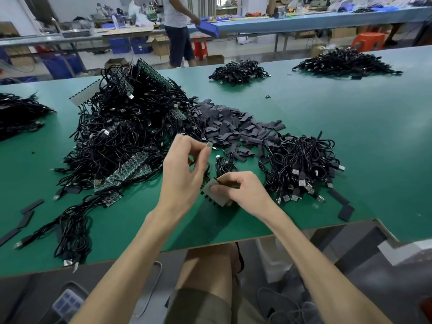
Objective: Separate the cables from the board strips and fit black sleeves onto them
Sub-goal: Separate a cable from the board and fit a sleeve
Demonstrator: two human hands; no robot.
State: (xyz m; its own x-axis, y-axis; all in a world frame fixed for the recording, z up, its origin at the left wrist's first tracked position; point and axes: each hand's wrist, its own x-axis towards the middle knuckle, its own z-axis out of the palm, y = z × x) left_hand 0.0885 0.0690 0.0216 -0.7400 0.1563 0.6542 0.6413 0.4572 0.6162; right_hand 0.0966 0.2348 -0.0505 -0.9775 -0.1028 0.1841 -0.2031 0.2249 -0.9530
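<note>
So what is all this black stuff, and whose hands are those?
The camera sits on a person's head, so you look down at their own two hands. On the green table lie a big heap of black cables joined to green board strips, a pile of flat black sleeves and a bundle of loose cables. The left hand pinches a small cable end. The right hand holds a pale board strip.

We wore olive-khaki shorts [201, 307] at the bottom centre of the frame, with forearms [131, 251], left hand [184, 176] and right hand [243, 190] bare.
</note>
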